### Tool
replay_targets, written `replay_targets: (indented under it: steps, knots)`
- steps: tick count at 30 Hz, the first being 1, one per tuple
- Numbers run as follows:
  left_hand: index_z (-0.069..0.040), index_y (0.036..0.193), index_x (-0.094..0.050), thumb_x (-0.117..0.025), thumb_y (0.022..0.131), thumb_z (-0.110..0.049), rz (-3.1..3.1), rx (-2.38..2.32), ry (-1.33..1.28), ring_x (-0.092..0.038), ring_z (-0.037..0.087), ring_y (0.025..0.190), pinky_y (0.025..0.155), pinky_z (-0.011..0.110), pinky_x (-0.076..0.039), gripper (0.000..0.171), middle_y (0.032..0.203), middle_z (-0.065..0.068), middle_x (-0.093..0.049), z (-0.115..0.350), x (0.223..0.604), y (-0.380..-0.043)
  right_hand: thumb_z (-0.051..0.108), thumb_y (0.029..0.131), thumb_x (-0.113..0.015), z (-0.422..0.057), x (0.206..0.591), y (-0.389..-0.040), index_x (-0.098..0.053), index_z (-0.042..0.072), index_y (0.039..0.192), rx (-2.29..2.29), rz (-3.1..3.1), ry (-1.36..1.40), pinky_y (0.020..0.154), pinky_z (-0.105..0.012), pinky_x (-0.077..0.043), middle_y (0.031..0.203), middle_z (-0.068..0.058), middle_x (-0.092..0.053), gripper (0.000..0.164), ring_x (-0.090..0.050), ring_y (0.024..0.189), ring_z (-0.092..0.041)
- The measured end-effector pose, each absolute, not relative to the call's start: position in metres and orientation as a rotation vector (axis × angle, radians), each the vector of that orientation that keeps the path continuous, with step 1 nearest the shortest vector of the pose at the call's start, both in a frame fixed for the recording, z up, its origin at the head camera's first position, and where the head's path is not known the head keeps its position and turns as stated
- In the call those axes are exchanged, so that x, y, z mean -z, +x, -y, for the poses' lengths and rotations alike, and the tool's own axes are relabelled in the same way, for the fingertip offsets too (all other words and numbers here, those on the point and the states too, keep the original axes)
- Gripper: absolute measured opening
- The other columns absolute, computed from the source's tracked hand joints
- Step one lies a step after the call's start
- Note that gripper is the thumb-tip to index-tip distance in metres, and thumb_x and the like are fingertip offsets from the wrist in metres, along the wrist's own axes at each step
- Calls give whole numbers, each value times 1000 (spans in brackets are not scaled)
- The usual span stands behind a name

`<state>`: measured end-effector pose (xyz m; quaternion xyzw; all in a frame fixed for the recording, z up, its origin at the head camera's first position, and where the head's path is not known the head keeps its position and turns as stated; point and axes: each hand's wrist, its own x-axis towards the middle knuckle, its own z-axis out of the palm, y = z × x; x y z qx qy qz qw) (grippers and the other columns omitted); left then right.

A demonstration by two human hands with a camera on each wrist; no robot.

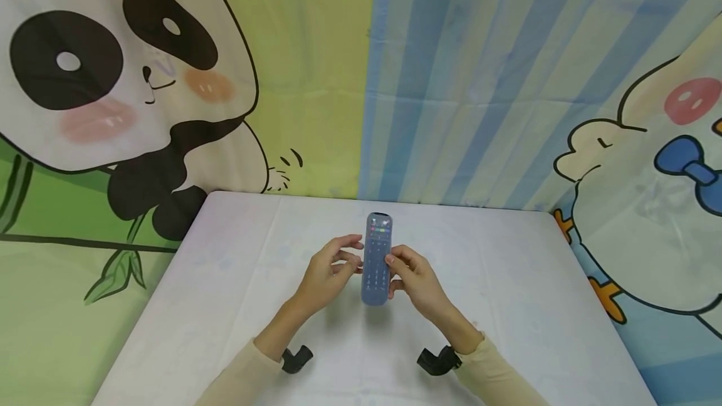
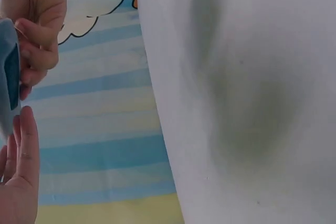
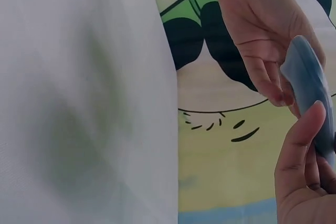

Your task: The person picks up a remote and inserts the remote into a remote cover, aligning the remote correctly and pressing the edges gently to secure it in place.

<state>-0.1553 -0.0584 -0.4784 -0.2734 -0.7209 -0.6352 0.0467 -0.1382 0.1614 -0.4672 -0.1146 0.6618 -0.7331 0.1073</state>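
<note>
A remote control (image 1: 376, 262) in a bluish translucent cover is held up above the table, its button side facing the head camera. My right hand (image 1: 416, 281) pinches its right edge, with the thumb on the front and the fingers behind. On the other side, my left hand (image 1: 331, 271) has its fingers loosely extended at the remote's left edge. Seen from the left wrist, the left fingertips (image 2: 27, 121) come up against the lower part of the remote (image 2: 9, 77). The right wrist view shows the remote (image 3: 310, 90) edge-on, with the right thumb (image 3: 310, 124) along it.
A white-covered table (image 1: 271, 237) lies beneath both hands, with soft shadows on it. Behind it hangs a cartoon-print curtain (image 1: 462, 80) with a panda and stripes. Black wrist mounts (image 1: 437, 361) sit at both cuffs.
</note>
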Motion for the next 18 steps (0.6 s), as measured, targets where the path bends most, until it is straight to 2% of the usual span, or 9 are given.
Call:
replay_targets:
  steps: [4, 6, 12, 18]
  knots:
    - [-4, 132, -60, -73, 95, -19, 2240, 2118, -617, -71, 21, 88, 71, 34, -60, 42, 114, 8, -64, 51, 480, -149, 19, 106, -54, -162, 469, -139, -59, -6, 117, 2150, -2053, -404, 56, -29, -55, 90, -15, -60, 28, -59, 73, -17]
    - [-6, 130, -62, -75, 93, -23, 2252, 2105, -549, -71, 19, 87, 70, 33, -59, 43, 113, 6, -65, 48, 481, -146, 17, 105, -54, -161, 470, -140, -60, -6, 117, 2134, -2105, -424, 56, -29, -55, 89, -16, -61, 26, -59, 71, -18]
    - [-7, 130, -62, -74, 93, -20, 2228, 2044, -488, -71, 18, 87, 69, 31, -59, 42, 112, 6, -67, 43, 487, -146, 12, 102, -60, -158, 473, -142, -62, -6, 118, 2088, -2255, -387, 55, -34, -56, 92, -20, -64, 25, -61, 69, -22]
    - [-2, 129, -62, -73, 94, -17, 2270, 1959, -444, -72, 18, 84, 66, 29, -59, 40, 110, 10, -68, 41, 495, -161, 7, 97, -68, -151, 481, -153, -63, -4, 122, 1965, -2521, -371, 53, -44, -57, 97, -15, -67, 28, -67, 70, -31]
